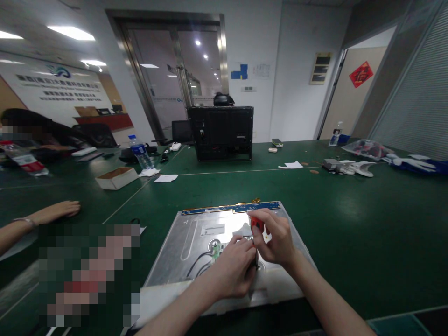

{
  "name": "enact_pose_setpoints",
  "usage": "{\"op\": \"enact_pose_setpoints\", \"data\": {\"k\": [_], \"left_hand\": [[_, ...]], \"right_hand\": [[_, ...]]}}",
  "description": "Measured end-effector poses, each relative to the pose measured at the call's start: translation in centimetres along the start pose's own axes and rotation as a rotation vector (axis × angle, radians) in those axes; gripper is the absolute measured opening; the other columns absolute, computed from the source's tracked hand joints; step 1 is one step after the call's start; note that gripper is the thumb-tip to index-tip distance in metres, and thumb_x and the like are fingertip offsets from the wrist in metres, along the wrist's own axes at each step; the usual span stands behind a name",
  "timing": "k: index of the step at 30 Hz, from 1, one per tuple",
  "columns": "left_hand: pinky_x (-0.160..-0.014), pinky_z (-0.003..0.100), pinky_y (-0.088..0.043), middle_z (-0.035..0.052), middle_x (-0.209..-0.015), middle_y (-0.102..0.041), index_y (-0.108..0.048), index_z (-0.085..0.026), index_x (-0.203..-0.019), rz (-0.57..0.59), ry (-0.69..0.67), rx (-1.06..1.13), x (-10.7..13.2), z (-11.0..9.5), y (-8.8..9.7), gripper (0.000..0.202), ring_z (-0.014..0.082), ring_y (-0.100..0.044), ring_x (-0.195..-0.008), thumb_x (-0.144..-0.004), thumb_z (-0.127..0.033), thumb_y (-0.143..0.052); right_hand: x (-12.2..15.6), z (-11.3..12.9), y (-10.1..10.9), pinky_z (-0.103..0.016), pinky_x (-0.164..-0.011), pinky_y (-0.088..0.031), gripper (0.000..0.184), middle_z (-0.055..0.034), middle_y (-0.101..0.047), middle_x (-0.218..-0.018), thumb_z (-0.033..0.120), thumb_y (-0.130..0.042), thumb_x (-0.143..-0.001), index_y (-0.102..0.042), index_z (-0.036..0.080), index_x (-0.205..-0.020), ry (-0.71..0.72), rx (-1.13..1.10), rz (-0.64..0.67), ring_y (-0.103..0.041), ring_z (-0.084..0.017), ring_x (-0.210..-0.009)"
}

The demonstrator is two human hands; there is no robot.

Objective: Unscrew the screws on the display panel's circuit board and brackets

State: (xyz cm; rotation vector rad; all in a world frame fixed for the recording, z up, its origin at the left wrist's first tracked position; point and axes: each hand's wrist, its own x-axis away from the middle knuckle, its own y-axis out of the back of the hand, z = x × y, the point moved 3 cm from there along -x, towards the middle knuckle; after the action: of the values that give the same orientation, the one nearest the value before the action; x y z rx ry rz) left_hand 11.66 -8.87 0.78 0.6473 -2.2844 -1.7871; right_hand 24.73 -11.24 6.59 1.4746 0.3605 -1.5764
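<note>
Your right hand [276, 235] has its thumb and fingers clamped on a red tool handle with dark parts [257, 223], held over the right half of a flat, silver, rectangular metal panel [171, 249]. Your left hand [238, 263] is just to the left and nearer you, low over the middle of the panel, its fingers curled together close below the handle; you cannot tell from this view whether they grip anything, and the tool's lower end is mostly hidden among them. The panel lies flat in front of you on a dark green tabletop [367, 233], with a narrow blue circuit strip [227, 209] along its far edge and a white printed label [213, 229] left of your right hand. Just left of your left hand, a small green circuit board [217, 250] sits on the panel, with thin black cables [196, 262] curving off toward the near left. Beyond the panel, a large black rectangular monitor-like casing [224, 133] stands upright; to its left are a clear plastic bottle with a blue label [140, 153] and an open, shallow cardboard box [117, 178]. At the left, another person's hand [65, 209] rests on the tabletop, well apart from yours.
</note>
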Motion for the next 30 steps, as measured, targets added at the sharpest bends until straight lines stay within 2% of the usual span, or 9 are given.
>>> {"op": "enact_pose_setpoints", "data": {"k": [3, 8, 16, 18, 22, 27, 30], "left_hand": [[-0.099, 0.047, -0.041, 0.0089, -0.105, -0.070, -0.060, -0.019, -0.095, 0.004, -0.003, 0.004, -0.04, -0.19, 0.24, 0.016, 0.0287, -0.061, -0.102, -0.080, -0.015, -0.055], [-0.102, 0.048, -0.039, 0.0086, -0.105, -0.070, -0.061, -0.019, -0.095, 0.012, 0.010, -0.002, -0.12, -0.33, 0.40, 0.017, 0.0285, -0.061, -0.103, -0.081, -0.015, -0.054], [-0.098, 0.045, -0.042, 0.0082, -0.102, -0.068, -0.060, -0.020, -0.098, 0.004, -0.007, -0.010, 0.00, -0.05, 0.02, 0.019, 0.0280, -0.060, -0.102, -0.081, -0.016, -0.055], [-0.098, 0.045, -0.041, 0.0083, -0.104, -0.068, -0.060, -0.020, -0.099, -0.002, -0.015, -0.004, 0.02, -0.01, 0.04, 0.020, 0.0280, -0.060, -0.103, -0.080, -0.015, -0.055], [-0.100, 0.045, -0.040, 0.0085, -0.107, -0.067, -0.059, -0.020, -0.100, -0.003, -0.018, -0.003, 0.03, 0.08, 0.02, 0.020, 0.0278, -0.059, -0.105, -0.080, -0.016, -0.056], [-0.099, 0.045, -0.040, 0.0077, -0.104, -0.068, -0.059, -0.020, -0.098, -0.001, -0.008, -0.003, 0.04, 0.19, -0.15, 0.017, 0.0268, -0.060, -0.102, -0.082, -0.016, -0.056], [-0.100, 0.045, -0.040, 0.0075, -0.103, -0.068, -0.059, -0.020, -0.096, -0.008, -0.010, -0.003, 0.07, 0.18, -0.17, 0.014, 0.0270, -0.060, -0.102, -0.083, -0.018, -0.056]], "right_hand": [[-0.03, 0.00, 0.02, -0.025, -0.057, -0.055, 0.030, -0.0074, -0.069, -0.092, 0.017, -0.053, -0.087, -0.057, 0.019, -0.117, 0.013, 0.014, 0.002, -0.067, -0.017, -0.072], [-0.24, 0.12, 0.13, -0.022, -0.053, -0.053, 0.018, -0.0066, -0.064, -0.092, 0.018, -0.058, -0.089, -0.063, 0.020, -0.107, 0.030, 0.067, -0.055, -0.061, -0.011, -0.058], [-0.54, 0.52, 0.46, -0.024, -0.057, -0.055, 0.034, -0.0091, -0.070, -0.095, 0.009, -0.050, -0.085, -0.060, 0.019, -0.115, 0.049, 0.010, -0.062, -0.069, -0.018, -0.079], [-0.50, 0.45, 0.41, -0.024, -0.056, -0.055, 0.027, -0.0086, -0.070, -0.091, 0.012, -0.053, -0.086, -0.059, 0.018, -0.112, 0.048, 0.010, -0.063, -0.068, -0.017, -0.075], [-0.21, 0.16, 0.18, -0.022, -0.052, -0.051, 0.014, -0.0008, -0.063, -0.071, 0.019, -0.061, -0.089, -0.057, 0.019, -0.102, 0.032, 0.062, -0.095, -0.060, -0.013, -0.057], [0.05, 0.02, 0.14, -0.023, -0.051, -0.051, 0.025, -0.0009, -0.067, -0.075, 0.016, -0.052, -0.088, -0.056, 0.019, -0.112, 0.000, 0.071, -0.081, -0.056, -0.011, -0.049], [0.03, 0.10, 0.25, -0.025, -0.054, -0.054, 0.031, -0.0034, -0.069, -0.082, 0.014, -0.048, -0.086, -0.055, 0.019, -0.115, 0.011, 0.026, -0.068, -0.061, -0.013, -0.056]]}}
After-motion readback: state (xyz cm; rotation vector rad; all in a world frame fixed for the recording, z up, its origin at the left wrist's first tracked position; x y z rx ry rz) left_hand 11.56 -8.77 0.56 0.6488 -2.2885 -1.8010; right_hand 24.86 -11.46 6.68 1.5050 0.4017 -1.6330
